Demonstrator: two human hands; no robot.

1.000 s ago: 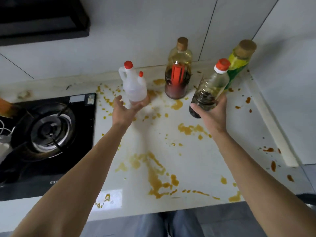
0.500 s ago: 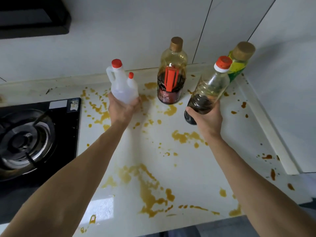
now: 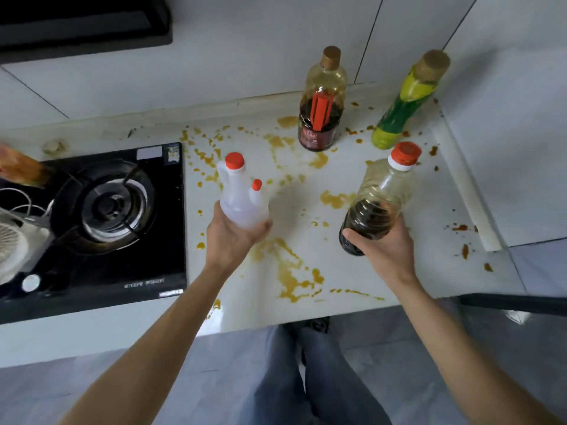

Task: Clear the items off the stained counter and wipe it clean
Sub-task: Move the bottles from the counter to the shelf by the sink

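The left hand (image 3: 233,237) grips the base of a white plastic jug (image 3: 241,199), fingers curled under and around it; the jug has a side handle, one large red cap and one small red cap, and is held upright above the counter (image 3: 454,191). The right hand (image 3: 385,245) grips the lower part of a clear bottle (image 3: 379,197) with a red cap, fingers wrapped around its dark lower section; the bottle tilts slightly to the right and is about one third full of dark liquid. Both held items are clear of the counter surface. The counter is white and carries orange-brown stains (image 3: 288,268) in spatters across most of its area, with one long streak near the front edge. Two bottles stand upright at the back of the counter near the wall: a dark sauce bottle (image 3: 320,118) with a red label and brown cap, and, to its right, a green and yellow bottle (image 3: 402,108) with a tan cap. A black gas stove (image 3: 107,207) adjoins the counter on the left.
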